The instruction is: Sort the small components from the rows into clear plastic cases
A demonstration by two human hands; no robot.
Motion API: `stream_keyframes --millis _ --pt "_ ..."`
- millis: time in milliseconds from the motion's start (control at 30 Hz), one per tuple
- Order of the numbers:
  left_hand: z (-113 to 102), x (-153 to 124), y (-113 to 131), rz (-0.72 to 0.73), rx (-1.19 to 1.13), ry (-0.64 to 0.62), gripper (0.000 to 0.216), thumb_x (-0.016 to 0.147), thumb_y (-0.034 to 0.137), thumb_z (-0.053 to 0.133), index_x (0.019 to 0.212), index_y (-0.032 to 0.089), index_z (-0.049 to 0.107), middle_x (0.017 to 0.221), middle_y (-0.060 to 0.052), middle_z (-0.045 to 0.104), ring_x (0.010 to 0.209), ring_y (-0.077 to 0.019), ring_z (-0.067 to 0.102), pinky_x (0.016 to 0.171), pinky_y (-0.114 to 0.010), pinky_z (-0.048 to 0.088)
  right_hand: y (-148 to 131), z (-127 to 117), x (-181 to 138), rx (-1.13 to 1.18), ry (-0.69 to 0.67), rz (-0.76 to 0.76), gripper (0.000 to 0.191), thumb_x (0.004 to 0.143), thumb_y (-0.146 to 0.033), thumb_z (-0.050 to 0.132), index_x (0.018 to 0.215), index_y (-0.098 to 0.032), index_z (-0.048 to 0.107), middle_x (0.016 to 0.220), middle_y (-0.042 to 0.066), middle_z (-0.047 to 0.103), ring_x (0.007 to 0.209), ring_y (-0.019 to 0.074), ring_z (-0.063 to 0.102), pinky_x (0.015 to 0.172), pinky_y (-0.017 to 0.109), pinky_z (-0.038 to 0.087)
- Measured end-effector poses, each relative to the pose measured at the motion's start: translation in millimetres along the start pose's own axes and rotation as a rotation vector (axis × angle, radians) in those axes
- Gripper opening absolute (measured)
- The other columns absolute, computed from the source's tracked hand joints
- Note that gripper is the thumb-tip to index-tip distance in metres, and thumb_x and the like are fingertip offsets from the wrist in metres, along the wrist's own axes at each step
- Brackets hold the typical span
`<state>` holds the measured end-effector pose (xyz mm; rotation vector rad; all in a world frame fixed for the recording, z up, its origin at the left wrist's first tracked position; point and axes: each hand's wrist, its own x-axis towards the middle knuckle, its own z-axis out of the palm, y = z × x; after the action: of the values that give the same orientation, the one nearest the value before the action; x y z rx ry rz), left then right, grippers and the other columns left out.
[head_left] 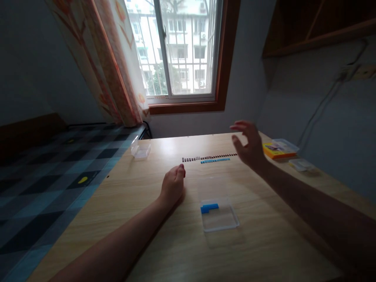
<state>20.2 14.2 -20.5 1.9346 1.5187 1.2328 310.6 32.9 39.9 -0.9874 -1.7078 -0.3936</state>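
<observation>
My left hand rests on the table in a closed fist, and whatever its curled fingers may hold is hidden. Above the right end of the rows hovers my right hand, thumb and fingers apart, with nothing visible between them. A long row of small dark pieces, domino-like, runs across the table between the hands. Just in front of it stands a shorter row of small blue pieces. Nearer to me, a clear plastic box lies with its lid open and several blue pieces lying in it.
On the wooden table, another clear box stands open at the far left. A yellow-orange box and a small clear case sit by the right edge. A checked bed adjoins the left side; a window is behind.
</observation>
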Motion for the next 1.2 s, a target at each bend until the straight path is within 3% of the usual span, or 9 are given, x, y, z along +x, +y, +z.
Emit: stream_keyframes --millis 133,233,333,467,633,800,1000,1200 --pt "-1.9 -3.0 5.1 0.036 0.007 -0.036 0.045 0.097 0.048 0.033 0.061 0.023 0.041 0.059 0.001 0.049 0.061 -0.0178 0.049 0.061 -0.030 0.036 -4.9 46.8 -30.8 -0.022 -0.243 0.023 0.030 0.091 -0.022 0.058 0.114 -0.025 0.076 0.125 0.010 0.066 0.115 0.0287 0.059 0.103 0.047 0.047" --pt "-2.9 -3.4 6.4 0.052 0.033 -0.061 0.045 0.093 0.050 0.043 0.058 0.022 0.038 0.059 0.002 0.046 0.060 -0.0163 0.046 0.060 -0.029 0.033 -7.6 73.7 -49.7 -0.026 -0.349 0.010 0.033 0.083 -0.016 0.059 0.107 -0.027 0.080 0.137 0.008 0.063 0.124 0.0308 0.056 0.108 0.047 0.042" --pt "-3.4 -3.3 6.9 0.051 0.054 -0.078 0.046 0.092 0.051 0.046 0.057 0.022 0.038 0.058 0.003 0.043 0.059 -0.0158 0.044 0.060 -0.029 0.031 -5.4 84.5 -57.9 -0.055 -0.458 -0.011 0.040 0.076 -0.014 0.062 0.110 -0.028 0.080 0.152 0.008 0.052 0.139 0.0349 0.046 0.110 0.051 0.037" --pt "-3.7 -3.1 7.5 0.048 0.062 -0.092 0.046 0.091 0.052 0.047 0.057 0.022 0.039 0.058 0.003 0.044 0.059 -0.0161 0.044 0.060 -0.029 0.031 -2.2 85.2 -59.6 -0.136 -0.589 -0.002 0.041 0.082 -0.019 0.063 0.120 -0.028 0.076 0.164 0.012 0.035 0.151 0.0392 0.029 0.114 0.062 0.028" --pt "-4.1 -2.9 9.3 0.053 0.071 -0.100 0.046 0.091 0.053 0.049 0.057 0.022 0.041 0.058 0.002 0.046 0.059 -0.0166 0.045 0.060 -0.029 0.032 -3.5 85.1 -59.0 -0.118 -0.631 -0.009 0.033 0.085 -0.022 0.065 0.115 -0.031 0.078 0.166 0.009 0.032 0.153 0.0405 0.024 0.116 0.068 0.022" --pt "-4.8 -3.1 10.8 0.065 0.081 -0.105 0.045 0.089 0.052 0.050 0.057 0.022 0.042 0.058 0.002 0.048 0.060 -0.0171 0.047 0.060 -0.029 0.033 -0.5 84.9 -60.0 -0.077 -0.585 -0.030 0.022 0.083 -0.023 0.068 0.101 -0.029 0.080 0.165 0.007 0.034 0.154 0.0390 0.023 0.118 0.069 0.019" --pt "-4.6 -3.2 10.6 0.074 0.087 -0.105 0.045 0.090 0.052 0.050 0.057 0.022 0.043 0.059 0.001 0.049 0.060 -0.0175 0.048 0.061 -0.029 0.033 0.9 86.5 -60.6 -0.114 -0.574 0.016 0.033 0.086 -0.028 0.069 0.119 -0.027 0.076 0.163 0.013 0.036 0.154 0.0400 0.024 0.117 0.072 0.021" --pt "-3.7 -3.6 9.5 0.074 0.098 -0.112 0.043 0.090 0.051 0.050 0.058 0.022 0.045 0.060 0.001 0.052 0.062 -0.0179 0.050 0.062 -0.029 0.034 -0.7 86.3 -60.0 -0.102 -0.592 -0.008 0.023 0.089 -0.031 0.068 0.108 -0.028 0.080 0.163 0.011 0.037 0.154 0.0406 0.023 0.117 0.072 0.020"
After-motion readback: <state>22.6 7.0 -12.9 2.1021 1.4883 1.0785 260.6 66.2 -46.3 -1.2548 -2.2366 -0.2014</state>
